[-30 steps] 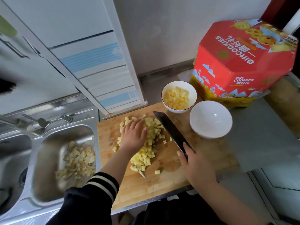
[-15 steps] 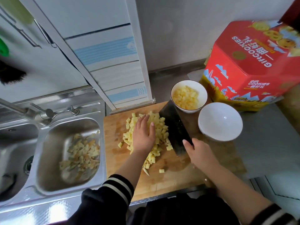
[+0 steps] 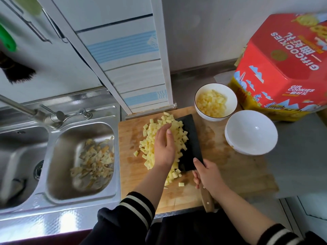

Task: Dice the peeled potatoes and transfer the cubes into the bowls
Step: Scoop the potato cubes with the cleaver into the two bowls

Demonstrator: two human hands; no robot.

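Here the step in hand looked to be loading the blade: the pile of pale yellow diced potato cubes (image 3: pixel 164 144) lay on the rectangular wooden cutting board (image 3: pixel 230 174), and the broad dark-bladed cleaver with a wooden handle (image 3: pixel 192 144) lay nearly flat along the pile's right edge, some cubes already on it. The right hand (image 3: pixel 208 175) gripped the handle, forefinger stretched along the blade's heel. The left hand (image 3: pixel 164 147) was released, fingers straight and resting on top of the pile, holding nothing. To do this well, that flat left hand should probably sweep the cubes sideways onto the blade while the right keeps the edge pressed against the board, so that nothing slides beneath. A modest load seemed wiser than the whole pile, since cubes roll easily off an unrimmed blade. The white round ceramic bowl partly filled with cubes (image 3: pixel 215 85) stood at the board's far right corner; just beside it, the empty white round ceramic bowl (image 3: pixel 251 132) overlapped the board's right edge and was the likely target. The left hand might cup the load during the lift. A few stray cubes (image 3: pixel 181 184) near the front would need a second sweep.
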